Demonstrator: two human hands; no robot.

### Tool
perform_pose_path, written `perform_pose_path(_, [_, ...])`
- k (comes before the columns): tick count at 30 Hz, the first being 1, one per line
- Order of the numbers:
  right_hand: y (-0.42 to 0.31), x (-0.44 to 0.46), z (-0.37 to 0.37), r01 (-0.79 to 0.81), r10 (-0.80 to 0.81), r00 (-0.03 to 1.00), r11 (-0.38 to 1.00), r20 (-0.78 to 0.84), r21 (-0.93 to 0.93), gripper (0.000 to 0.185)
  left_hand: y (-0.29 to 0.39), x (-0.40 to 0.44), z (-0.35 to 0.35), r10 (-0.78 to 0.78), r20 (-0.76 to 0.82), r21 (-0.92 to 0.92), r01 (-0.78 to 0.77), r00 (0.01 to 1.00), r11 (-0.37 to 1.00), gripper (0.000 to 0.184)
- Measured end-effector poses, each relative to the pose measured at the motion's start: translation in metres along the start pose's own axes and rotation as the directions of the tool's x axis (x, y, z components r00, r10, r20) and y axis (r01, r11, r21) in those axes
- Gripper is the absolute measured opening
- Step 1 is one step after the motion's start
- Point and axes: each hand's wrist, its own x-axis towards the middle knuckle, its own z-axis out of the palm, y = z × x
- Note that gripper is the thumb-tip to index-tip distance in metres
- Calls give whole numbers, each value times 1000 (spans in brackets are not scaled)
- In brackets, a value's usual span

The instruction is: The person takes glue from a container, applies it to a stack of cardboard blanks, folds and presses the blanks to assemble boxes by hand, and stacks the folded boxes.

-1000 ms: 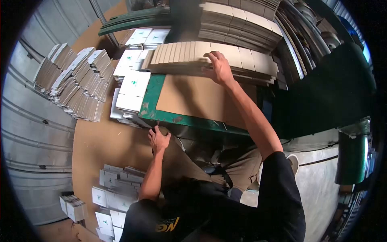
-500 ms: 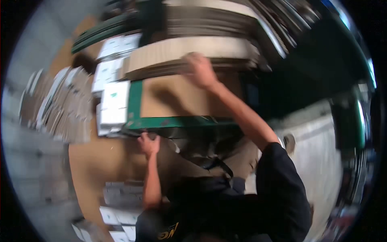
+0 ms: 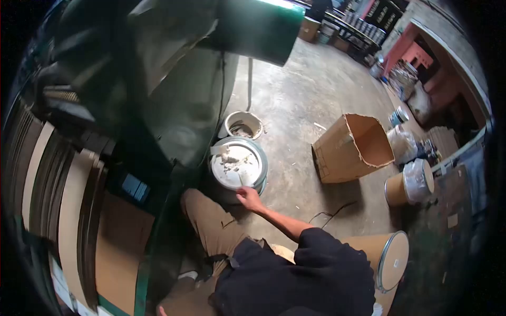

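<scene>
My right hand (image 3: 249, 199) is at the near rim of a round, white-topped container (image 3: 245, 171), its fingers drawn together. What they pinch, if anything, is too small to make out. Pale, crumbly lumps (image 3: 230, 160) and smears lie on the container's top. Just behind it stands a white bucket (image 3: 255, 125) with dark matter inside. Only a sliver of my left hand (image 3: 162, 311) shows at the bottom edge, beside my leg; its fingers are hidden.
Upright cardboard stacks (image 3: 68, 210) and a brown board (image 3: 120, 247) in a green frame are at left. A tall open cardboard box (image 3: 337, 152) stands on the concrete floor. Fibre drums (image 3: 394, 258) line the right. Green machine panels (image 3: 184, 121) rise ahead.
My view has swung right, from the cardboard stacks to the floor and buckets. My right hand has left the cardboard and reached the white-topped container. My left hand has nearly gone from view.
</scene>
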Motion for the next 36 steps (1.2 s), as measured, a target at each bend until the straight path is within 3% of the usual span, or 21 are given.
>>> perform_pose_path(1, [37, 1, -12, -41, 33, 998, 987, -51, -156, 27, 6, 2, 12, -6, 27, 20, 5, 1000, 1000, 107])
perform_pose_path(5, [146, 11, -30, -302, 253, 950, 890, -182, -340, 54, 17, -10, 46, -68, 85, 106, 59, 994, 993, 103])
perform_pose_path(7, [188, 19, -29, -356, 269, 925, 858, -267, -370, 63, 8, -18, 35, -122, 72, 168, 109, 990, 980, 100])
perform_pose_path(8, [206, 28, -29, -452, 378, 887, 827, -264, -334, 74, 1, -24, 16, -153, 47, 200, 141, 987, 970, 99])
perform_pose_path(11, [208, 55, -24, -566, 486, 803, 803, -345, -187, 89, -32, -27, -82, -242, -75, 300, 254, 967, 920, 96])
perform_pose_path(12, [231, 65, -14, -579, 479, 785, 793, -393, -189, 90, -30, -35, -83, -239, -139, 311, 272, 961, 911, 89])
perform_pose_path(13, [219, 74, -12, -679, 613, 690, 732, -385, -51, 89, -28, -37, -73, -232, -191, 322, 285, 954, 903, 83])
perform_pose_path(14, [209, 85, -11, -743, 693, 617, 669, -372, 15, 91, -27, -37, -70, -262, -136, 271, 290, 955, 918, 83])
perform_pose_path(15, [214, 89, -3, -746, 688, 599, 666, -409, 28, 91, -24, -38, -71, -287, -79, 220, 297, 955, 929, 83])
perform_pose_path(16, [209, 94, 2, -744, 678, 582, 667, -449, 42, 91, -20, -34, -76, -365, 49, 254, 342, 930, 905, 110])
perform_pose_path(17, [204, 97, 4, -782, 753, 531, 612, -388, 119, 88, -21, -33, -76, -367, 39, 262, 345, 929, 901, 110])
perform_pose_path(21, [181, 100, 14, -833, 805, 500, 548, -319, 77, 95, -14, -39, -70, -341, -29, 252, 336, 940, 907, 99])
perform_pose_path(23, [173, 102, 25, -911, 826, 349, 410, -442, 47, 79, -13, -39, -69, -344, 20, 236, 329, 939, 914, 89])
perform_pose_path(24, [207, 101, 35, -912, 830, 348, 407, -436, 48, 79, -8, -42, -65, -341, 14, 238, 328, 940, 914, 89])
perform_pose_path(26, [297, 95, 60, -907, 895, 373, 407, -244, 107, 55, -5, -47, -60, -348, -12, 177, 345, 937, 922, 78])
perform_pose_path(27, [258, 94, 49, -880, 859, 429, 467, -279, 87, 40, -3, -51, -58, -349, -16, 179, 346, 937, 921, 78])
perform_pose_path(28, [235, 94, 44, -880, 860, 429, 467, -278, 87, 40, 2, -55, -55, -371, 0, 166, 366, 929, 916, 75])
perform_pose_path(30, [199, 97, 39, -696, 624, 634, 717, -456, 13, 33, 9, -60, -49, -389, 16, 151, 382, 921, 912, 73])
perform_pose_path(32, [178, 107, 29, -428, 328, 832, 892, -447, -143, 21, 15, -65, -46, -412, -21, 178, 409, 911, 895, 62])
perform_pose_path(34, [158, 123, 19, -81, -44, 908, 957, -417, -277, 18, 8, -56, -53, -409, 54, 143, 398, 911, 906, 73])
perform_pose_path(36, [137, 146, 10, -8, -103, 945, 942, -311, -337, 23, 3, -52, -57, -400, 134, 108, 388, 907, 915, 84])
